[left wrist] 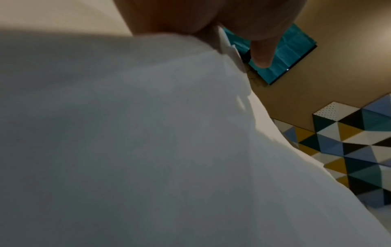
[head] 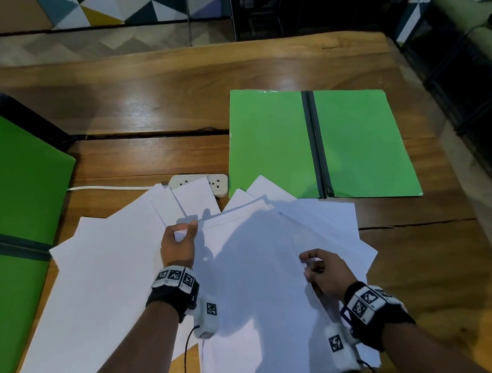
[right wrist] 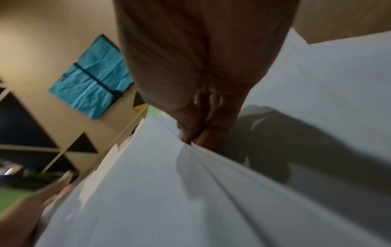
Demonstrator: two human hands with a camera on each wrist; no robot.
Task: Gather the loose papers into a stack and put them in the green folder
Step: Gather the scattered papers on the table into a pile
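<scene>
Both hands are pulling the fanned papers [head: 250,278] together at six o'clock on the surface [head: 165,97].
Left hand [head: 178,241] is pinching one sheet's edge; right hand [head: 326,271], its grip grasping another, is squaring them for the green folder [head: 274,145], lying open at one o'clock.

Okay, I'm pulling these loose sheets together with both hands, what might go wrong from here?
1. The papers are fanned wide; the left hand and right hand pinch only a few sheets, so others may slip or crease.
2. Some sheets overhang the table near edge and could slide off.
3. Corners lie on the power strip and may snag.
</scene>
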